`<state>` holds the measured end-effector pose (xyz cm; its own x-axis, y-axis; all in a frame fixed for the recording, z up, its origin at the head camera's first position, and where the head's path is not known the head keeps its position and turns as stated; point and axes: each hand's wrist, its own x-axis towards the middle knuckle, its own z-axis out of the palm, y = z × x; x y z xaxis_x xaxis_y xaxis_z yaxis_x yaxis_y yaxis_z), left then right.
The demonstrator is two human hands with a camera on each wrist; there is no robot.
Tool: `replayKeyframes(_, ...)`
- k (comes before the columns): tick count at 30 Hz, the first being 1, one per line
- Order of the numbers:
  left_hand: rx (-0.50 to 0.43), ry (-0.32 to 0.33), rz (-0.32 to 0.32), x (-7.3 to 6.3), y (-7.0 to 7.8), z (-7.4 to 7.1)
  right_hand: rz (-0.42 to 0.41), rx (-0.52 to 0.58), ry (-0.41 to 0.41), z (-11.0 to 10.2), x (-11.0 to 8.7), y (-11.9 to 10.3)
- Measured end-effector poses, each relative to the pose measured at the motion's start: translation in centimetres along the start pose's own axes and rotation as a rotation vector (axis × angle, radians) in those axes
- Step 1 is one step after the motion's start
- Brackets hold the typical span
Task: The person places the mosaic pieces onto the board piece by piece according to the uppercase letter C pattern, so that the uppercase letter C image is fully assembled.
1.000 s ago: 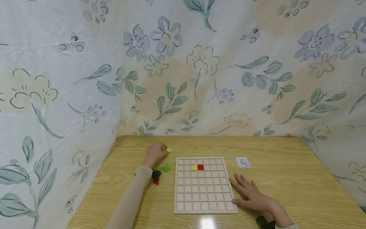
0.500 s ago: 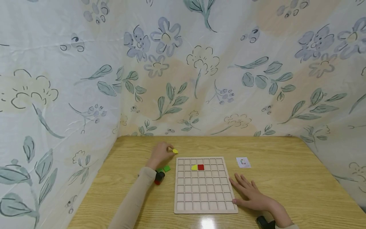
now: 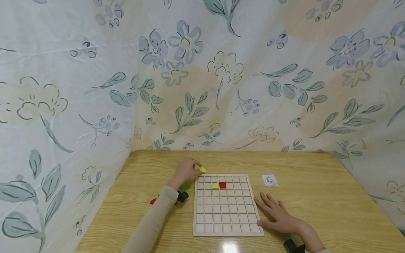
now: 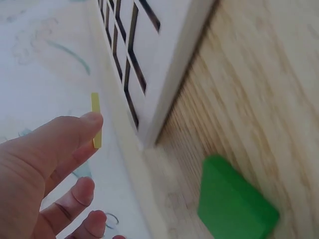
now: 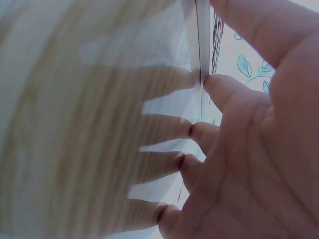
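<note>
My left hand [image 3: 186, 171] pinches a small flat yellow tile [image 3: 203, 169] between thumb and index finger, at the far left corner of a pale wooden grid board [image 3: 226, 211]. In the left wrist view the yellow tile [image 4: 96, 119] shows edge-on, its other fingers loosely bent below. In the board's second row from the back lie a yellow quarter-round tile [image 3: 216, 185] and, right beside it, a red square tile [image 3: 223, 185]. My right hand [image 3: 278, 215] lies with fingers spread, thumb and index fingertip at the board's right edge.
A green tile [image 3: 185, 186] lies on the wooden table left of the board, with red pieces [image 3: 153, 201] partly covered by the left forearm. A small printed card with a grid pattern [image 3: 269, 180] lies right of the board. Floral cloth [image 3: 234, 88] hangs behind.
My left hand has moved to the right with the yellow tile, from left of the board to its far left corner. The right hand has stayed at the board's edge.
</note>
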<state>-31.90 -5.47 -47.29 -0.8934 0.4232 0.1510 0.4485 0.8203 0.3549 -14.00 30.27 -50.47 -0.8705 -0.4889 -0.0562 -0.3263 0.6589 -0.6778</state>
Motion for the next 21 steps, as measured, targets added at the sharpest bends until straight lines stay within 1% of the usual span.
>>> replayKeyframes(5, -0.012, -0.002, 0.037, 0.0, 0.8, 0.3, -0.001, 0.006, 0.006, 0.0, -0.1, -0.1)
replayKeyframes(9, 0.0, -0.001, 0.072, 0.0, 1.5, 0.4, -0.002, 0.007, 0.011, 0.1, -0.1, -0.2)
replayKeyframes(13, 0.002, -0.001, 0.094, 0.0, 2.2, 0.5, -0.001, 0.002, 0.016, 0.1, -0.1, -0.1)
replayKeyframes(21, -0.047, -0.027, 0.126, -0.1, 3.5, 0.8, -0.002, 0.011, 0.015, 0.1, -0.1, -0.2)
